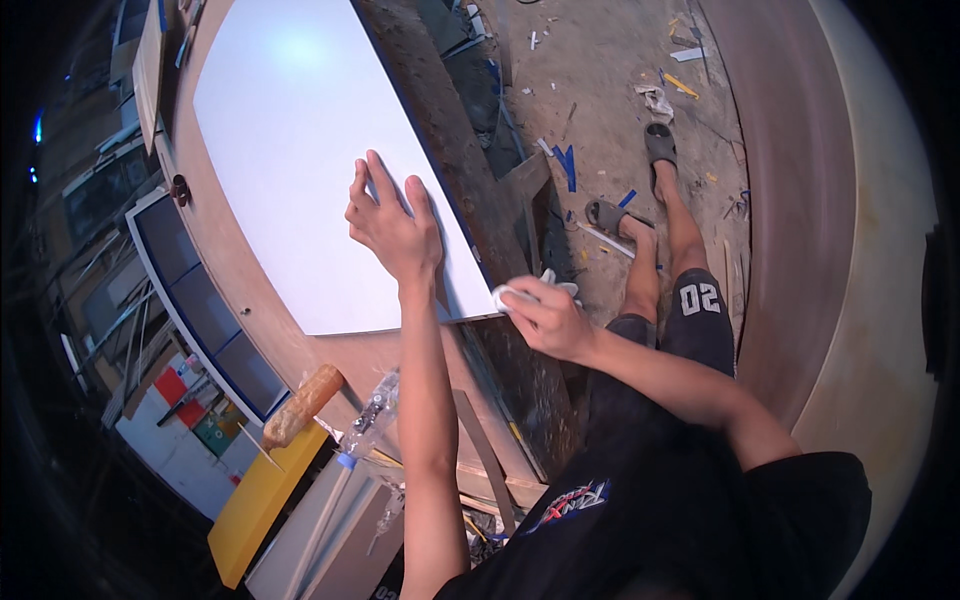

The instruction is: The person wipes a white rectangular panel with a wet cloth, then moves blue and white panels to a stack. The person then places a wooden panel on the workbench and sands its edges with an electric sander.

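A large white panel (300, 190) lies on a brown work table. My left hand (397, 228) rests on the panel near its right side, fingers spread and nothing held. At the panel's near right corner, my right hand (545, 318) is closed around a crumpled white cloth (503, 297). Part of the cloth pokes out past the fingers and meets the panel's edge. How much of it lies inside the hand is hidden.
Near the table's front edge (370, 365) are a brown roll (303, 405) and a clear plastic bottle (372, 412). Below stands a yellow board (262, 500). A blue-and-white frame (205, 290) leans at the left. Scraps and blue strips (567, 168) litter the floor by my feet.
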Demonstrator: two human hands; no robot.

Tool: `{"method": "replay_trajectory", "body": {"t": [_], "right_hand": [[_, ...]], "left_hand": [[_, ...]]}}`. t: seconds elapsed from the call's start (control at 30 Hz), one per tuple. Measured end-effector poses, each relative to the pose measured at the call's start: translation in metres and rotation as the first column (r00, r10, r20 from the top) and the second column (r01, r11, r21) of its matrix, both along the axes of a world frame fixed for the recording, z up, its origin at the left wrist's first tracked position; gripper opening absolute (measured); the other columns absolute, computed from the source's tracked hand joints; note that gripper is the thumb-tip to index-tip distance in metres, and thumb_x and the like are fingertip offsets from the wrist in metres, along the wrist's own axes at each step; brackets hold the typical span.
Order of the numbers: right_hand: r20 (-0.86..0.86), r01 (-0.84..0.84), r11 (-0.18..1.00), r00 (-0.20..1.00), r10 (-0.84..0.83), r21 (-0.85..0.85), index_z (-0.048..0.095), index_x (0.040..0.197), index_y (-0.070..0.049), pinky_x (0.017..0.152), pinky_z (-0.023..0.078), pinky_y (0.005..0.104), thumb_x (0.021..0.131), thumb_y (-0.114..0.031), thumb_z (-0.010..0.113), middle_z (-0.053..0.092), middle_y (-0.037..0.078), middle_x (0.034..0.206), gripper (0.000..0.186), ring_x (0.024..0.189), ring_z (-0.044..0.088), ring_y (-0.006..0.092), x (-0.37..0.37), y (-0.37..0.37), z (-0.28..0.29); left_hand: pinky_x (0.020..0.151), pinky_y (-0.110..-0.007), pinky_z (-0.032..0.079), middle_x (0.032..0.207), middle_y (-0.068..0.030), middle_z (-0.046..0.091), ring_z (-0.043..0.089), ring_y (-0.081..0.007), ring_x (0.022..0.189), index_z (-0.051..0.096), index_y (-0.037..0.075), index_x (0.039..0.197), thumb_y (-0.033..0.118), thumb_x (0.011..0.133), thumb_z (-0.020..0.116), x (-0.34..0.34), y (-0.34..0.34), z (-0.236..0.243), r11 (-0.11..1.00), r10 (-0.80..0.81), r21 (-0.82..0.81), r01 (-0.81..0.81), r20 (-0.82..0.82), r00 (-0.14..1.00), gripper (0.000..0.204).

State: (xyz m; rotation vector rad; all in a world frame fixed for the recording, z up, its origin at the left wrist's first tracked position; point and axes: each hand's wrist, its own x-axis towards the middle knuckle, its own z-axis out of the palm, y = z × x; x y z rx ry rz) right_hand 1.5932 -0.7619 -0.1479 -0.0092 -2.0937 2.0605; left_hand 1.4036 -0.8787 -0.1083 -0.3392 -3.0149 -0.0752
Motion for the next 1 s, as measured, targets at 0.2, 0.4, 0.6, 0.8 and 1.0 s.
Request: {"method": "replay_trajectory", "body": {"t": [0.2,0.4,0.6,0.8,1.0], "right_hand": [[-0.129,-0.513,0.855,0.845,0.519,0.078,0.065,0.102,-0.002,0.081,0.054,0.0413,0.083,-0.001,0.066,0.064,0.016,0.1,0.02,0.095,0.065,0.034,0.072,0.008,-0.004],[0.154,-0.369,0.929,0.919,0.363,0.008,0.063,0.106,-0.002,0.08,0.054,0.0428,0.089,-0.01,0.067,0.066,0.015,0.102,0.019,0.092,0.067,0.0354,0.073,0.035,0.028],[0.103,-0.58,0.803,0.815,0.571,0.136,0.059,0.109,-0.006,0.083,0.052,0.0484,0.091,-0.014,0.06,0.065,0.019,0.101,0.02,0.098,0.065,0.0391,0.065,0.01,0.068],[0.181,-0.765,0.348,0.511,0.841,0.541,0.068,0.102,-0.004,0.085,0.055,0.0498,0.074,-0.018,0.064,0.071,0.02,0.095,0.031,0.094,0.069,0.038,0.054,-0.097,0.074],[-0.277,-0.433,0.564,0.564,0.778,0.703,0.065,0.115,-0.004,0.099,0.047,0.0478,0.083,-0.02,0.06,0.062,0.023,0.118,0.036,0.113,0.06,0.0364,0.043,-0.149,0.057]], "left_hand": [[0.112,-0.049,0.024,0.149,-0.0147,0.039,0.036,-0.0324,0.131,0.044,0.006,0.15,0.042,0.099,0.048,0.002,-0.001,0.003,1.0,-0.03,0.001,0.03,-0.009,1.0,0.062],[0.119,-0.058,0.011,0.165,-0.0229,0.014,0.009,-0.0443,0.152,0.019,-0.003,0.157,0.049,0.094,0.057,0.035,-0.007,0.009,0.984,-0.125,0.148,0.097,0.188,0.974,0.09],[0.114,-0.071,0.008,0.165,-0.0246,-0.01,-0.009,-0.0495,0.15,-0.004,-0.006,0.156,0.034,0.083,0.072,0.073,-0.018,0.02,0.989,-0.139,0.102,0.106,0.404,0.904,0.113],[0.103,-0.083,0.003,0.161,-0.0257,-0.024,-0.025,-0.0569,0.143,-0.014,-0.009,0.152,0.04,0.084,0.073,0.046,0.01,-0.002,0.983,-0.162,0.032,0.179,0.595,0.787,0.121],[0.102,-0.084,0.002,0.162,-0.025,-0.024,-0.025,-0.0579,0.142,-0.016,-0.008,0.152,0.044,0.086,0.07,0.057,-0.015,-0.009,0.989,-0.139,0.04,0.14,0.536,0.832,0.12]]}}
